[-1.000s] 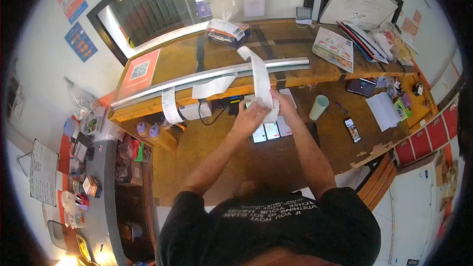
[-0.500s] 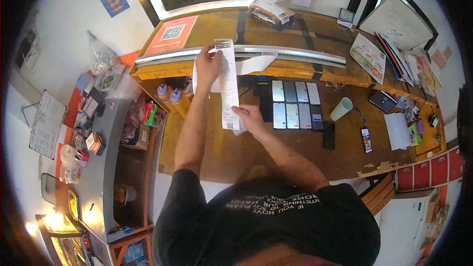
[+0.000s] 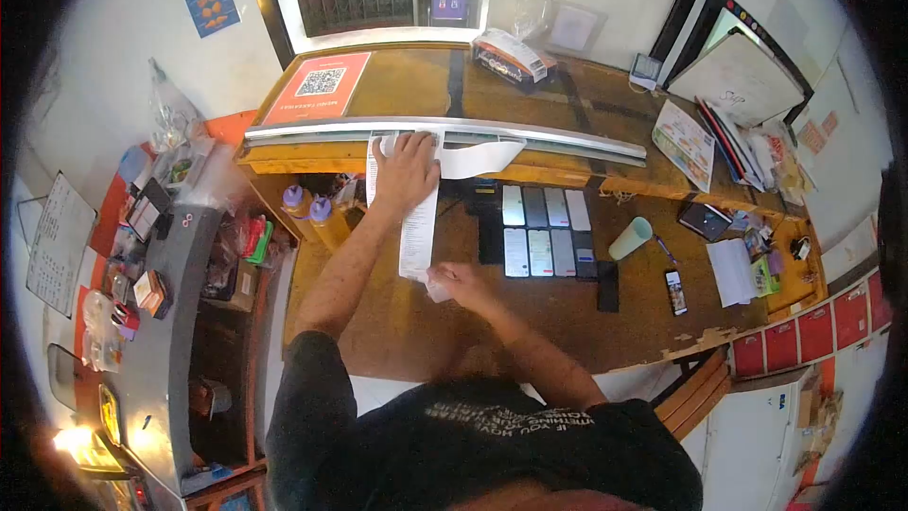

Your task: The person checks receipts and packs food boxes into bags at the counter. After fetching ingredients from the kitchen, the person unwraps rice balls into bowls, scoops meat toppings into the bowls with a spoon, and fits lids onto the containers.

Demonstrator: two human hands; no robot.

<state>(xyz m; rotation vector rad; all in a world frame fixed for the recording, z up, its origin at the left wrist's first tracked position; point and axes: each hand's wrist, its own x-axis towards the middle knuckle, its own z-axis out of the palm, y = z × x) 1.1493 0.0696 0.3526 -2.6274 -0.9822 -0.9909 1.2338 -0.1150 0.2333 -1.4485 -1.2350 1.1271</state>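
1. In the head view, I see a long paper strip point(image 3: 417, 238) by the metal rail point(image 3: 549, 141).
2. The left hand point(image 3: 407, 173) covers its top; I can't tell if it grips.
3. The right hand point(image 3: 458, 284) pinches its bottom.

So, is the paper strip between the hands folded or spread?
Spread: the paper strip shows a long printed stretch from left hand to right hand; lower end unclear.

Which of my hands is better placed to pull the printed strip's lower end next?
Probably your right hand: it is at the lower end of the printed strip. Your left hand is over the strip's upper part, by the metal rail.
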